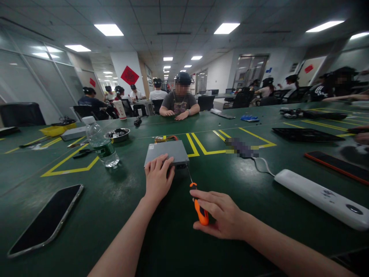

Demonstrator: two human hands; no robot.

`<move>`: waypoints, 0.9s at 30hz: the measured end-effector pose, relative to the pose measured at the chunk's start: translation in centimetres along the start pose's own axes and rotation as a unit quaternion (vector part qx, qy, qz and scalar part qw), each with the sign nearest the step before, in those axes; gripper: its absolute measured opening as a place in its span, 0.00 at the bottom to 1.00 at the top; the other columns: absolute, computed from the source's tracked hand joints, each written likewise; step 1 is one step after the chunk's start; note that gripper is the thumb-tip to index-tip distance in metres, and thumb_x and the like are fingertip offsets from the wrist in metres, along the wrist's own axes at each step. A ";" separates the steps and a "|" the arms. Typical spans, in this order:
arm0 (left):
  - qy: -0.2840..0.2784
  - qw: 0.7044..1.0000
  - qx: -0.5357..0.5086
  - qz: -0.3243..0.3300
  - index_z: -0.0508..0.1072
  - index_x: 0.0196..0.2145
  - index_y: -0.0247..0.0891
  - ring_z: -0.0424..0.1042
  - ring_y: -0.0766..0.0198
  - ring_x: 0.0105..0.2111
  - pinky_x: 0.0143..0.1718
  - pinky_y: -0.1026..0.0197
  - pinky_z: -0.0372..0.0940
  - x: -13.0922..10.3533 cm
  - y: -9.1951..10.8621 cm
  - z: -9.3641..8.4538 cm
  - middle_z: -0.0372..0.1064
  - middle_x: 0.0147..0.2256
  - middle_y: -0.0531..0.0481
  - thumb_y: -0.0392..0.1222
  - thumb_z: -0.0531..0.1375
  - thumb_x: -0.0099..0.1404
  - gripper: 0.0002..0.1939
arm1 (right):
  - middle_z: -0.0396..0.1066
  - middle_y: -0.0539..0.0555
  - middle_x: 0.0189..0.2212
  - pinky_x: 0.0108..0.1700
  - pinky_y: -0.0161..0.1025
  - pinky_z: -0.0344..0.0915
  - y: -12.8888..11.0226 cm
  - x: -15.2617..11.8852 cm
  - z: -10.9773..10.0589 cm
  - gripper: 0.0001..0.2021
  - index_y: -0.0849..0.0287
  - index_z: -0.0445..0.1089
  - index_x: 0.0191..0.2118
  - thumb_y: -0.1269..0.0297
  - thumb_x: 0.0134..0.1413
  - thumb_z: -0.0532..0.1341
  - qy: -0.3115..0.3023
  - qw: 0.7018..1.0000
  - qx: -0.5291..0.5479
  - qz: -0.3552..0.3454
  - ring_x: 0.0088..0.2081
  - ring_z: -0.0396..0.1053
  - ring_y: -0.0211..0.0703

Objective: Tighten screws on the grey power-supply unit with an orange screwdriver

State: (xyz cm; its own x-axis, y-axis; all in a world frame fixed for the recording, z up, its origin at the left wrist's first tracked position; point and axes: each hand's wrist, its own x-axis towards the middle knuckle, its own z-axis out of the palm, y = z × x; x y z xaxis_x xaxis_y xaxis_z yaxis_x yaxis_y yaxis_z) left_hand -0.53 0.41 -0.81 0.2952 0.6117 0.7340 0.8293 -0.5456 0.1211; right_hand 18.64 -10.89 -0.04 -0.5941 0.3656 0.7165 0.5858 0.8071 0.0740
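Note:
A grey metal box (170, 150) with coloured wires at its back lies on the green table (123, 238). My left hand (158, 177) rests on the box's top and front left, fingers slightly apart, steadying contact along its near edge. An orange and black screwdriver (201, 211) is held in my right hand (220, 213), between thumb and fingers. Its thin shaft points up and away, with the tip at the box's front right corner, beside a black socket. Whether the tip sits in a screw is too small to tell.
A water bottle (103, 144) and a metal bowl (118, 134) stand left of the box. A phone (46, 219) lies at the near left. On the right are a white elongated device (319, 196) with a cable and an orange-edged phone (337, 165). A person (180, 102) sits opposite.

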 end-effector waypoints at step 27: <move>0.000 1.000 0.012 0.000 0.67 0.47 0.46 0.61 0.56 0.50 0.50 0.50 0.50 0.0 0.0 0.1 0.65 0.51 0.49 0.41 0.53 0.63 0.14 | 0.70 0.66 0.42 0.35 0.38 0.69 0.2 -0.2 0.3 0.13 0.64 0.59 0.43 0.61 0.57 0.58 0.038 0.999 -0.017 -0.015 0.38 0.71 0.44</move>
State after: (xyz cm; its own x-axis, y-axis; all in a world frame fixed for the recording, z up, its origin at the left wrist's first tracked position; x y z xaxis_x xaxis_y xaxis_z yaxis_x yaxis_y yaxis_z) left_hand -0.47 0.45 -0.82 0.2958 0.6121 0.7334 0.8407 -0.5313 0.1044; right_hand 18.74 -10.66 -0.33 -0.5679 0.3044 0.7647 0.5874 0.8007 0.1176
